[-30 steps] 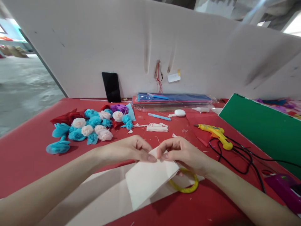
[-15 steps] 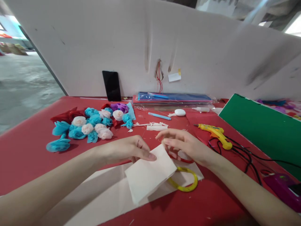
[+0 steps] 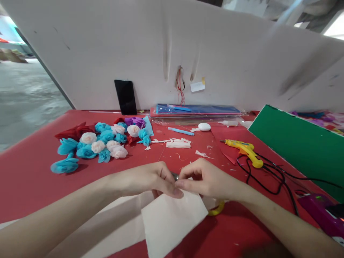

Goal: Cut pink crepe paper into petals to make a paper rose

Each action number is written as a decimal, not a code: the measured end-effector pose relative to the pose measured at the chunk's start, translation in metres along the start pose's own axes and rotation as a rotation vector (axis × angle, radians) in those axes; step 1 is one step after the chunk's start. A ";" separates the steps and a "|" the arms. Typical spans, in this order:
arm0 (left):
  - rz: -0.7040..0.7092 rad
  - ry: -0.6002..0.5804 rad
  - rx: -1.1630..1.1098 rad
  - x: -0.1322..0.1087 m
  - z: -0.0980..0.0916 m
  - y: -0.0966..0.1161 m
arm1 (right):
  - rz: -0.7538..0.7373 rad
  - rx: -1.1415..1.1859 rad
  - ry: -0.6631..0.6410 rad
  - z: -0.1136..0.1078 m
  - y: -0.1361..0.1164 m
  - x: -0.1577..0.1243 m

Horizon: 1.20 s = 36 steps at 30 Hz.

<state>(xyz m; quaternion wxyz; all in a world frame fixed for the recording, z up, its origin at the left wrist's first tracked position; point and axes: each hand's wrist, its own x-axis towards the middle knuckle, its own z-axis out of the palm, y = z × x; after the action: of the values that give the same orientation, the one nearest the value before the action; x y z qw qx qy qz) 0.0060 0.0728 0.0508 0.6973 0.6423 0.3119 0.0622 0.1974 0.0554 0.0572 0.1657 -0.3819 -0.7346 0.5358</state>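
Note:
A folded piece of pale paper (image 3: 173,220) hangs from both hands, tilted toward me. My left hand (image 3: 158,181) pinches its upper edge, thumb on top. My right hand (image 3: 200,179) grips the same edge just beside it, fingertips almost touching the left thumb. Under the hands lies a longer strip of the same pale paper (image 3: 113,222) on the red table (image 3: 193,240). A yellow scissors handle (image 3: 217,208) shows at the right of the held paper; most of the scissors is covered by the paper and my right hand.
Blue, white, purple and red paper flowers (image 3: 99,141) cluster at the left. A glue gun (image 3: 244,148) with a black cord (image 3: 279,179) lies right, by a green board (image 3: 298,143). Paper scraps (image 3: 178,144), a blue pen (image 3: 180,131) and a phone (image 3: 125,97) are farther back.
My right hand has moved left and down and closed on the paper's upper edge beside my left hand. The paper has tilted and now covers more of the scissors.

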 end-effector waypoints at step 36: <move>0.308 0.395 0.028 -0.022 -0.031 0.017 | -0.354 -0.249 0.777 -0.024 -0.014 -0.012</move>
<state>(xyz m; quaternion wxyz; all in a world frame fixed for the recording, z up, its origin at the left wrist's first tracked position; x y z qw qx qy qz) -0.0226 0.0918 0.0750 0.5963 0.6672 0.3413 0.2878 0.2151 0.0607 0.0811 0.4716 -0.4403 -0.7306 0.2235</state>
